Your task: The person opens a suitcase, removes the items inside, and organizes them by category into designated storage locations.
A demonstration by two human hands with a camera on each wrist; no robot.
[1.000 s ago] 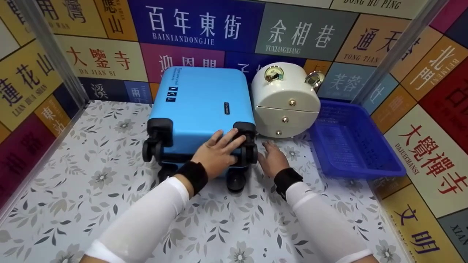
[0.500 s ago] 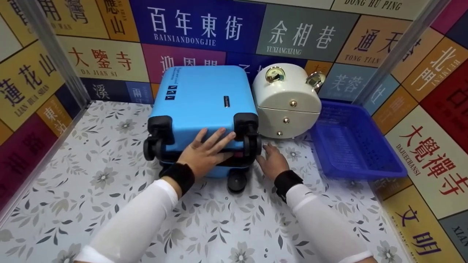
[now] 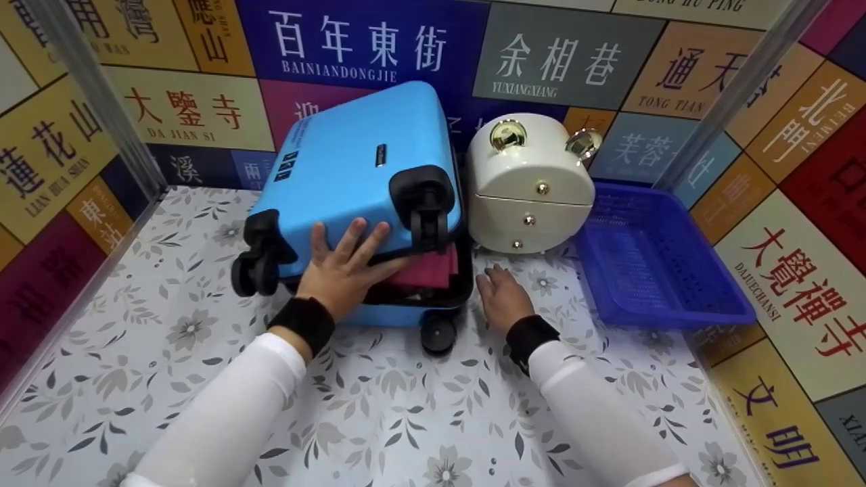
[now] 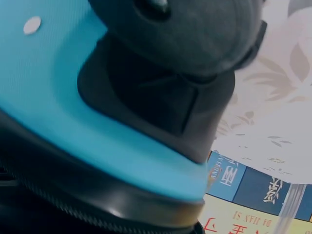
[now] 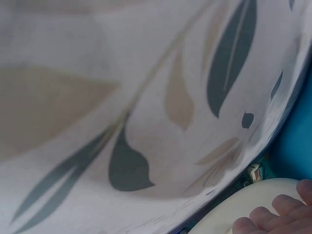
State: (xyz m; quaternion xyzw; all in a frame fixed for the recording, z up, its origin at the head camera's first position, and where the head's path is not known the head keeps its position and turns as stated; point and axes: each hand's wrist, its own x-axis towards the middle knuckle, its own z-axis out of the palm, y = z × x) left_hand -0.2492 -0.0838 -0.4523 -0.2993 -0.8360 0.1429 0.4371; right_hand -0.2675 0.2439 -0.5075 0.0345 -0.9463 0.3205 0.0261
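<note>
A light-blue suitcase point(image 3: 358, 135) with black caster wheels point(image 3: 438, 331) lies on the table, its lid tilted up higher on the right. Through the gap shows something folded and pink-red point(image 3: 429, 269). My left hand point(image 3: 345, 277) lies against the lid's wheeled end, fingers spread and straight, thumb along the lid's lower edge. In the left wrist view, a black wheel mount point(image 4: 156, 92) and the zipped edge point(image 4: 97, 180) fill the frame. My right hand point(image 3: 504, 297) is low over the table beside the suitcase, its fingers loose and holding nothing; its fingertips point(image 5: 263, 217) show in the right wrist view.
A cream rounded box point(image 3: 531, 196) with gold knobs and gold ears stands close to the suitcase's right side. Beyond it sits a blue plastic basket point(image 3: 676, 318). Printed panels point(image 3: 365, 47) wall in the flower-patterned table point(image 3: 392, 433).
The suitcase lid has risen on its right side and tipped left, exposing the pink-red contents. My left hand has moved left along the lid's end. My right hand has stayed almost still.
</note>
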